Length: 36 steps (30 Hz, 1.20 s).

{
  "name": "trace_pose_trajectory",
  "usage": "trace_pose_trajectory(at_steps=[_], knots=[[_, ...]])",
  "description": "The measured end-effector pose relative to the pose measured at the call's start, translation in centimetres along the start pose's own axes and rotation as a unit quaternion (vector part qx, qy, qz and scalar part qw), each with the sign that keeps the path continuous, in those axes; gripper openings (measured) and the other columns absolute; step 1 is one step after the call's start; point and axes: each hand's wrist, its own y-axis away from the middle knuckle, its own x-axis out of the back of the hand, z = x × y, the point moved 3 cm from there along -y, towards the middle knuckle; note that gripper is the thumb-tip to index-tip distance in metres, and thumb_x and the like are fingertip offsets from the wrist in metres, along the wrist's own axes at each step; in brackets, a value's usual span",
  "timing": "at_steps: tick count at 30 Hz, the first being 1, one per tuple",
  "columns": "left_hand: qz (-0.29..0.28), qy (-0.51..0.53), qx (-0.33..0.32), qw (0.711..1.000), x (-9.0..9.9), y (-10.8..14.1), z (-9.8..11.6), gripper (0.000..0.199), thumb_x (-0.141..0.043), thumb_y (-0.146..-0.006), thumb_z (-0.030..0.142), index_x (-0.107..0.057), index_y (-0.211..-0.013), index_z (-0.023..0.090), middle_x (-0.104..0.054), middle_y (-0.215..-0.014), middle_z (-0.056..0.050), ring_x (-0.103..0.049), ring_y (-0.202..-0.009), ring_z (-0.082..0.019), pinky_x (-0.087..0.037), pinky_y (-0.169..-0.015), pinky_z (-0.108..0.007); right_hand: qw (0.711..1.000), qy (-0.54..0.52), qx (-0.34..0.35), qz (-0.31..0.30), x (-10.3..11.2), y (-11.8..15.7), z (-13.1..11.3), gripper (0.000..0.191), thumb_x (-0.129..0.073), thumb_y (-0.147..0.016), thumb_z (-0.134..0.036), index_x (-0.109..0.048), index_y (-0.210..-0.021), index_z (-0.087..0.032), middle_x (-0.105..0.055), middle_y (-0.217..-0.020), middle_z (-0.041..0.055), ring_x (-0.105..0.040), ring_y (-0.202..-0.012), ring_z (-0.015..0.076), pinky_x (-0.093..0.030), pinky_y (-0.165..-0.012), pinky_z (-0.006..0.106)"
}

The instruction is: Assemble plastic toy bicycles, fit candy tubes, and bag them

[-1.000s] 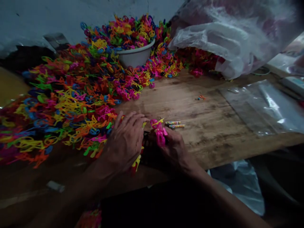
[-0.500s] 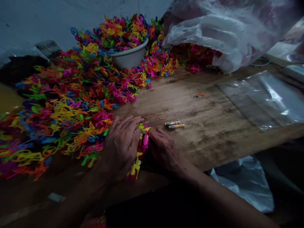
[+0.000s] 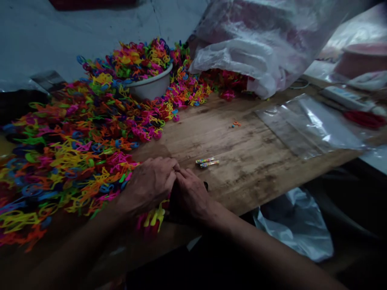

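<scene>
Yellow and red slim plastic pieces [image 3: 159,215] showed below your left hand [image 3: 149,179], whose curled fingers [image 3: 171,164] met those of your right hand [image 3: 193,192], any pinch hidden, in apparent two-handed fingerwork calling next for steadiness.

Wooden table [image 3: 205,133] with heaped colourful plastic pieces [image 3: 72,155]
</scene>
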Motion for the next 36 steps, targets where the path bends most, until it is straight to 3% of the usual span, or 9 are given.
trace_pose_trajectory(at_steps=[4, 8, 14, 19, 23, 25, 28, 32, 36], knots=[[0.032, 0.025, -0.004, 0.999, 0.0, 0.2, 0.2, 0.03, -0.035, -0.086, 0.02, -0.058, -0.105, 0.019, -0.064, -0.101, -0.005, -0.057, -0.095, -0.022, -0.04, -0.085, -0.038, 0.998, -0.003, 0.059, -0.016, 3.4, 0.9, 1.1, 0.019, -0.043, -0.091, -0.017, -0.055, -0.105, -0.014, -0.06, -0.1, 0.0085, -0.053, -0.092, 0.0177, -0.044, -0.082, 0.029], [0.033, 0.049, 0.015, 0.998, 0.9, 0.8, 1.3, 0.03, -0.037, -0.083, 0.017, -0.061, -0.103, 0.017, -0.065, -0.1, -0.008, -0.056, -0.095, -0.023, -0.04, -0.088, -0.04, 0.988, 0.15, 0.04, 0.009, 7.4, 2.1, 4.5, 0.03, -0.044, -0.087, -0.014, -0.054, -0.115, -0.016, -0.059, -0.109, 0.0104, -0.05, -0.099, 0.0241, -0.043, -0.085, 0.039], [0.026, 0.048, 0.05, 0.997, 1.9, 0.8, 3.1, 0.027, -0.043, -0.081, 0.022, -0.061, -0.1, 0.017, -0.064, -0.097, -0.007, -0.057, -0.091, -0.023, -0.043, -0.087, -0.041, 0.963, 0.247, 0.104, -0.02, 4.7, 0.2, 9.8, 0.034, -0.045, -0.079, -0.006, -0.057, -0.106, -0.023, -0.06, -0.102, 0.0084, -0.053, -0.091, 0.0234, -0.046, -0.076, 0.037], [0.075, 0.142, 0.047, 0.986, 1.0, 1.1, 5.3, 0.043, -0.045, -0.085, 0.04, -0.049, -0.123, 0.021, -0.059, -0.119, -0.007, -0.05, -0.111, -0.025, -0.034, -0.102, -0.049, 0.959, 0.225, 0.159, 0.065, 2.9, -0.1, 11.1, 0.038, -0.039, -0.074, -0.004, -0.054, -0.106, -0.018, -0.061, -0.103, 0.0135, -0.057, -0.098, 0.025, -0.048, -0.084, 0.04], [0.103, 0.166, 0.025, 0.98, 2.0, 1.1, 6.4, 0.06, -0.043, -0.082, 0.06, -0.044, -0.129, 0.024, -0.05, -0.134, -0.007, -0.041, -0.125, -0.028, -0.025, -0.109, -0.051, 0.986, 0.096, 0.055, 0.127, 5.1, 0.0, 11.6, 0.035, -0.037, -0.082, -0.018, -0.047, -0.115, -0.02, -0.062, -0.102, 0.0137, -0.062, -0.09, 0.0249, -0.052, -0.076, 0.039], [0.105, 0.16, 0.036, 0.981, 3.4, 0.6, 4.7, 0.053, -0.037, -0.087, 0.056, -0.045, -0.128, 0.024, -0.055, -0.128, -0.006, -0.048, -0.119, -0.022, -0.034, -0.105, -0.042, 0.987, 0.051, -0.042, 0.144, 6.4, 0.0, 11.8, 0.033, -0.036, -0.087, -0.027, -0.045, -0.119, -0.025, -0.063, -0.095, 0.0124, -0.063, -0.082, 0.0234, -0.051, -0.069, 0.035], [0.089, 0.13, 0.091, 0.983, 4.9, -0.3, -1.6, 0.035, -0.034, -0.093, 0.04, -0.051, -0.118, 0.024, -0.064, -0.11, -0.003, -0.06, -0.099, -0.015, -0.048, -0.086, -0.029, 0.98, 0.059, -0.101, 0.159, 7.5, -0.3, 12.0, 0.033, -0.036, -0.088, -0.035, -0.046, -0.118, -0.026, -0.063, -0.09, 0.0131, -0.063, -0.074, 0.024, -0.049, -0.062, 0.035], [0.078, 0.01, 0.21, 0.975, 3.5, -0.9, -11.4, 0.026, -0.057, -0.077, 0.019, -0.06, -0.102, 0.015, -0.058, -0.112, -0.015, -0.049, -0.112, -0.031, -0.037, -0.096, -0.049, 0.981, 0.069, -0.075, 0.162, 6.9, -0.6, 11.9, 0.036, -0.033, -0.089, -0.033, -0.047, -0.118, -0.018, -0.062, -0.103, 0.0162, -0.063, -0.086, 0.0272, -0.05, -0.069, 0.038], [0.097, 0.038, 0.251, 0.962, 0.8, -0.9, -16.1, 0.024, -0.056, -0.073, 0.013, -0.064, -0.095, 0.015, -0.054, -0.115, -0.017, -0.038, -0.12, -0.037, -0.027, -0.099, -0.057, 0.982, 0.075, -0.089, 0.148, 6.6, -0.7, 11.6, 0.034, -0.032, -0.09, -0.032, -0.047, -0.118, -0.019, -0.062, -0.107, 0.0145, -0.063, -0.089, 0.0265, -0.05, -0.073, 0.038]])
